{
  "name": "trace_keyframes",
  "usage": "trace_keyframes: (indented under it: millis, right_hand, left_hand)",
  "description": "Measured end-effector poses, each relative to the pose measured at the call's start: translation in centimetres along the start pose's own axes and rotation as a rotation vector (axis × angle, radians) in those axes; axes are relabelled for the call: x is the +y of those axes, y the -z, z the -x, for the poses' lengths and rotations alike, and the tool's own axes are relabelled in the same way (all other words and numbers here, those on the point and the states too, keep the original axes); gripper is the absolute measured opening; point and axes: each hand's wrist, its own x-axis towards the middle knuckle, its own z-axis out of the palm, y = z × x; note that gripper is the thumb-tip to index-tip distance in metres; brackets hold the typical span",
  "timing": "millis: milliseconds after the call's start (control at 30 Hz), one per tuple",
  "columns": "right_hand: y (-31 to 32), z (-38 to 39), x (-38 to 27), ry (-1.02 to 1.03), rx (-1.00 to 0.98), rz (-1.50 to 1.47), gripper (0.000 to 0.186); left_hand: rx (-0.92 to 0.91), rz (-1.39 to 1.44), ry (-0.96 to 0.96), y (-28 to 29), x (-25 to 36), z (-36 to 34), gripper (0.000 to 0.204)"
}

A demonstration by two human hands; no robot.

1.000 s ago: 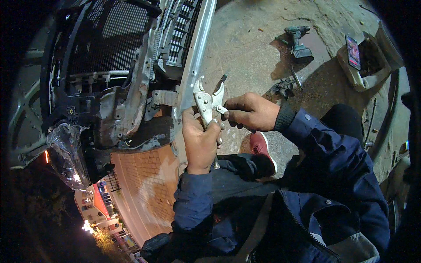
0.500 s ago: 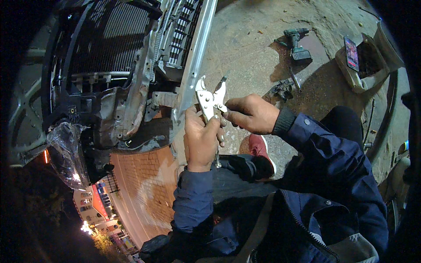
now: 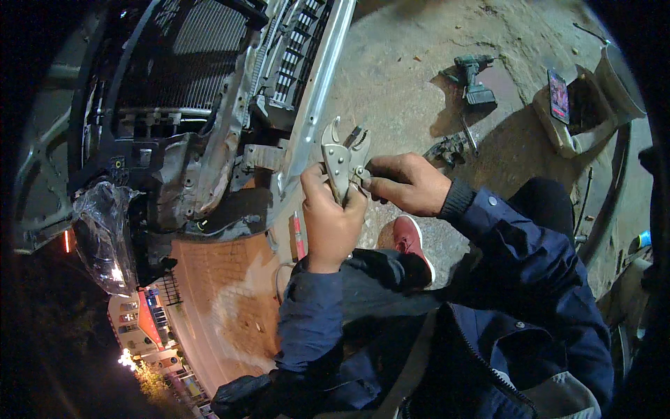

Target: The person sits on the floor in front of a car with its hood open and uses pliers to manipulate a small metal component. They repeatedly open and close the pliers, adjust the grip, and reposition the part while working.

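Observation:
A pair of silver locking pliers points up and away from me, its jaws apart and the teeth of one jaw showing. My left hand is closed round the handles, which it mostly hides. At the pliers' right side, my right hand pinches close to the pivot and the movable handle, thumb and forefinger together. The fingertips cover whatever part they hold there. Both hands are in front of the metal bumper beam.
The opened car front, with a radiator and plastic-wrapped headlamp, fills the left. A cordless drill, a metal part and a container bearing a phone lie right. A red stick-like thing is beside my left wrist.
The pliers have turned slightly in my hands and their jaw teeth show more. Their lower screw end is now hidden. The red stick-like thing has come into sight.

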Motion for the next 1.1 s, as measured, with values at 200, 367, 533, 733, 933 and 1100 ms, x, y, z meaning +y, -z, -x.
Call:
trace_keyframes:
  millis: [200,367,533,733,933,1100]
  right_hand:
    - [0.0,0.0,0.2,0.333,0.164,0.265,0.040]
    - [-1.6,1.7,-2.1,0.190,0.270,0.365,0.050]
    - [-3.2,2.1,-3.7,-0.007,0.299,-0.273,0.047]
    - [-3.3,1.1,-2.3,-0.166,0.455,-0.317,0.032]
    - [-2.2,1.9,-0.7,-0.213,0.383,-0.375,0.025]
    - [-1.7,1.7,0.4,-0.218,0.349,-0.415,0.023]
  left_hand:
    - [0.181,-0.266,-0.321,-0.4,-0.8,0.3,0.053]
    - [0.185,-0.506,-0.451,-0.3,-0.8,0.5,0.055]
    - [0.151,-0.795,-0.644,-0.8,-0.5,0.5,0.033]
    - [0.070,-0.879,-0.634,-1.7,-0.6,0.8,0.037]
    - [0.003,-0.886,-0.544,-2.0,-0.7,0.8,0.032]
    - [-0.119,-0.653,-0.237,-2.0,-0.7,0.9,0.042]
